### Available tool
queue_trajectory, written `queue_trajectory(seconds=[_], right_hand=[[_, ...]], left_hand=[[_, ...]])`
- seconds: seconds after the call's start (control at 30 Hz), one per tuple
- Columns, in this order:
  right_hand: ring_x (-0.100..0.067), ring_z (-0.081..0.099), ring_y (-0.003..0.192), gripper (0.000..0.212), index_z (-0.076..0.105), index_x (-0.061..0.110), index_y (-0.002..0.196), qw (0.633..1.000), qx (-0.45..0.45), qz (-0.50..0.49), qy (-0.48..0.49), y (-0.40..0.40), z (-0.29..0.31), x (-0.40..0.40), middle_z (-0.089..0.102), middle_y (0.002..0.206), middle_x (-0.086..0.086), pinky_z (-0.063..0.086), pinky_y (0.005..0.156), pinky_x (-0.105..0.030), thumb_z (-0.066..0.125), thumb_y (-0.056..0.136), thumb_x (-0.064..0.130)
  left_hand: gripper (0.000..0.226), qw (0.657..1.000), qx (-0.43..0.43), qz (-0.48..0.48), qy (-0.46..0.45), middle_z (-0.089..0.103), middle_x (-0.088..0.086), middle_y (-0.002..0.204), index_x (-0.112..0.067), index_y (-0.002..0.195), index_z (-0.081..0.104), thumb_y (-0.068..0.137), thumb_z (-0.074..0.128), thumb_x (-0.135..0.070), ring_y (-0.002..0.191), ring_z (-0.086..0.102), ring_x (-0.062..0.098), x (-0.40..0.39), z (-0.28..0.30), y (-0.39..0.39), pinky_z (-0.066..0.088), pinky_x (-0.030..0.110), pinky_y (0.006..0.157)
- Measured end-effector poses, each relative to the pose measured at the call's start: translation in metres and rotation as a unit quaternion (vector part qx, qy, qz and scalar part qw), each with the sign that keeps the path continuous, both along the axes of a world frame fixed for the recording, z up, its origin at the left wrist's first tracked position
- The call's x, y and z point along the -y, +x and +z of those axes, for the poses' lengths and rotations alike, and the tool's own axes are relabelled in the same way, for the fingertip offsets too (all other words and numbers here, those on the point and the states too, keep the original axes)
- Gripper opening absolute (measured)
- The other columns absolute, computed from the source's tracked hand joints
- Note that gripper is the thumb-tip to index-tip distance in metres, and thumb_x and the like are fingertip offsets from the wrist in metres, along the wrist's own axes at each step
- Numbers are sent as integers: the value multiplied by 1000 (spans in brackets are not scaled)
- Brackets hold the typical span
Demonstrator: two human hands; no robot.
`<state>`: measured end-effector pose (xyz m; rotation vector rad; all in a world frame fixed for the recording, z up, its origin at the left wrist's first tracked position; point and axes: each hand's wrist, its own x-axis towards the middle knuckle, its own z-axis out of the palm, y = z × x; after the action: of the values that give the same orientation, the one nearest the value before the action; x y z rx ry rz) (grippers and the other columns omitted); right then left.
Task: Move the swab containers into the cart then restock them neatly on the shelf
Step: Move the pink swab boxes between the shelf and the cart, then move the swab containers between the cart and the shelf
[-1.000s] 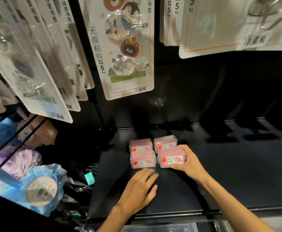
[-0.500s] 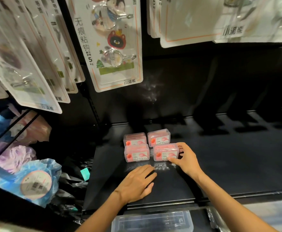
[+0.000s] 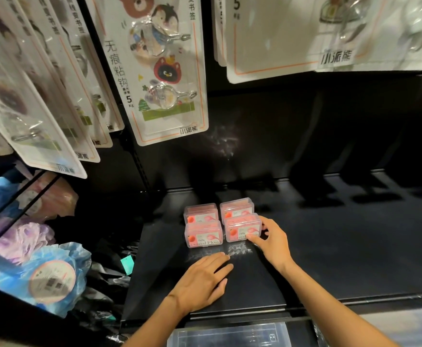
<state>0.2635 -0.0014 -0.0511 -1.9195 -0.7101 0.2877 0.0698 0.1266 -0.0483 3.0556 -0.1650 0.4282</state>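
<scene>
Several small clear containers with pink contents stand in a two-by-two block on the black shelf point(image 3: 330, 246). The front left one point(image 3: 203, 235) reads "Dental Floss"; behind it sits the back left one point(image 3: 200, 213). My right hand point(image 3: 270, 242) holds the front right container point(image 3: 242, 227), thumb on its front face and fingers on its right side, close against the back right one point(image 3: 236, 207). My left hand point(image 3: 202, 280) lies flat on the shelf just in front of the block, holding nothing.
Carded hook packs point(image 3: 159, 71) hang above the shelf's back. Left of the shelf, a lower bay holds blue and purple bath puffs point(image 3: 42, 269). A clear plastic box point(image 3: 230, 334) sits below the shelf's front edge. The shelf stretches bare to the right.
My right hand has shifted on the front right container, thumb now on its front face. The left hand stayed flat on the shelf. The view moved a little.
</scene>
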Motion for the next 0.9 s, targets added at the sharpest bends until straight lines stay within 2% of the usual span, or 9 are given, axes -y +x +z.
queue_trajectory(seconds=[0.13,0.23,0.37,0.57,0.7,0.77,0.83,0.9], right_hand=[[5,56,90,46,59,25,119,1000,4,-2,-4,1,-2,1,60,104,10,38,74,2,78,78,14],[4,55,91,47,59,23,122,1000,12,3,-11,1,-3,1,58,103,13,38,76,0,77,79,16],[-2,55,95,48,58,24,124,1000,10,8,-13,1,-3,2,58,105,11,41,82,-10,77,80,18],[0,53,96,45,57,17,125,999,9,-3,-43,-2,-2,20,57,115,7,38,75,-1,74,83,18],[-5,54,99,38,56,14,126,998,27,-42,-48,-7,7,49,59,119,3,39,82,-8,66,89,18],[-7,54,101,35,56,14,125,996,47,-64,-48,-13,16,69,59,119,3,42,90,-18,63,91,18],[-10,56,104,34,57,12,125,991,75,-97,-48,-22,27,92,59,118,2,43,95,-24,63,91,17],[-11,56,105,33,58,12,124,984,100,-141,-46,-34,36,120,59,117,3,38,95,-15,62,92,16]], left_hand=[[37,1000,-11,11,-11,63,-8,124,-28,118,66,88,46,-39,115,60,6,2,1,0,42,20,100],[35,1000,-16,4,-12,63,-7,124,-27,118,67,87,55,-38,115,60,7,1,0,1,42,21,100],[36,1000,-22,2,-4,64,-9,123,-29,117,67,83,63,-40,114,60,5,2,1,1,42,20,99],[35,1000,-11,27,7,66,-7,119,-27,113,70,79,71,-37,110,63,7,5,3,2,48,21,95],[29,994,19,51,-97,67,0,116,-15,111,70,83,70,-25,107,64,13,21,10,15,51,26,93],[34,979,2,76,-187,58,-4,130,-17,125,61,95,56,-29,121,53,8,34,18,28,36,16,105],[37,959,3,75,-273,47,-12,138,-23,134,51,99,46,-33,127,39,-3,51,25,45,18,2,105],[38,932,8,55,-357,44,-17,139,-26,136,48,99,46,-33,127,35,-10,72,36,62,20,4,107]])
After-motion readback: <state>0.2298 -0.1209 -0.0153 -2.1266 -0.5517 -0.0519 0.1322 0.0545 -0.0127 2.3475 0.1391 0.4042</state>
